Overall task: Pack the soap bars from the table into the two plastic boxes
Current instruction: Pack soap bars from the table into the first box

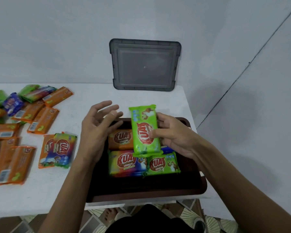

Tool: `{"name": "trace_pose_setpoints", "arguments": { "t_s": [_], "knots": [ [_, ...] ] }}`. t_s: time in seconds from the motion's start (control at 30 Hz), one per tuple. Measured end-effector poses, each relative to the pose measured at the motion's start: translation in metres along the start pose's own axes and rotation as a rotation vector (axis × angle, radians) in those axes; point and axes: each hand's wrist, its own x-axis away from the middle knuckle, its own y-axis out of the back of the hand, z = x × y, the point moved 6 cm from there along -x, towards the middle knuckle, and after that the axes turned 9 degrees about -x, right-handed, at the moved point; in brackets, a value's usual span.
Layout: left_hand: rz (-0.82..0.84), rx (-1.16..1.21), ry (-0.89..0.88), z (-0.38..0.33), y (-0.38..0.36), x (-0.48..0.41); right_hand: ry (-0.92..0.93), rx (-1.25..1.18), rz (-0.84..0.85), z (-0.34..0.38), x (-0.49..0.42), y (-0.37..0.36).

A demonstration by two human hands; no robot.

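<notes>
I count one dark box, one grey lid, at least four soap bars inside, one green bar held aloft, and a loose pile too jumbled to count

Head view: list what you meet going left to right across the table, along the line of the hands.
Pile of loose soap bars → rainbow-wrapped soap bar → left hand, fingers spread and holding nothing → green soap bar → right hand, which grips that bar.

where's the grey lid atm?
Head view, centre-right: the grey lid stands against the wall at the table's far edge, beyond the dark box and the green soap bar held by the right hand.
</notes>
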Motion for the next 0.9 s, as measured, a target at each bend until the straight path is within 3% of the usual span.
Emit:
{"name": "trace_pose_setpoints", "arguments": {
  "t_s": [0.13, 0.37, 0.6, 0.77, 0.9],
  "knots": [
    [-0.051, -0.216, -0.081, -0.008, 0.019, -0.002, 0.025, -0.01, -0.125, -0.002, 0.011, 0.02],
    [-0.076, -0.563, -0.231, -0.003, 0.028, 0.005, 0.133, 0.434, -0.317, 0.01, 0.04, 0.039],
    [-0.052, -0.7, -0.264, 0.005, 0.028, 0.009, 0.085, 0.646, -0.301, -0.007, 0.052, 0.037],
    [-0.071, -0.739, -0.286, 0.002, 0.027, 0.014, 0.005, 0.671, -0.321, -0.028, 0.049, 0.032],
    [-0.07, -0.777, -0.292, 0.003, 0.026, 0.019, -0.07, 0.551, -0.334, -0.046, 0.044, 0.033]
  ]
}}
